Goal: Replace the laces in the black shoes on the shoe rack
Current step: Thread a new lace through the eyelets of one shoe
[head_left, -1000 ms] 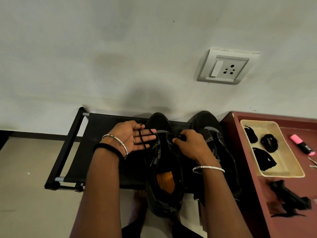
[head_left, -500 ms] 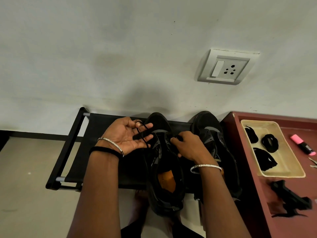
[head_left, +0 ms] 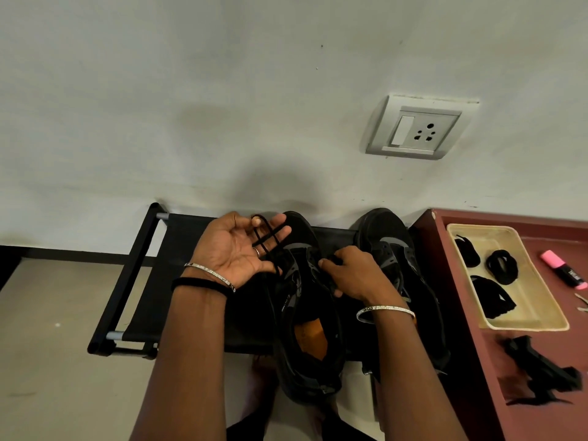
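Left hand (head_left: 237, 253): fingers extended, palm up, with a black lace (head_left: 269, 240) draped across them and running down to the near shoe (head_left: 305, 351) just right of them. Right hand (head_left: 353, 275): fingers curled, gripping that shoe at its eyelet row. Status, as judged: this shoe's lacing is incomplete; removal or threading cannot be determined. The second shoe (head_left: 394, 249), beyond the right fingers on the shoe rack (head_left: 136, 272), remains to be done; coiled laces (head_left: 501, 265) wait in the tray (head_left: 537, 324)

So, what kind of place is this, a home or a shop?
Probably a room in a home, not certain: a low shoe rack stands against a plain wall, a switch-and-socket plate sits on that wall, and a maroon table is beside the rack.
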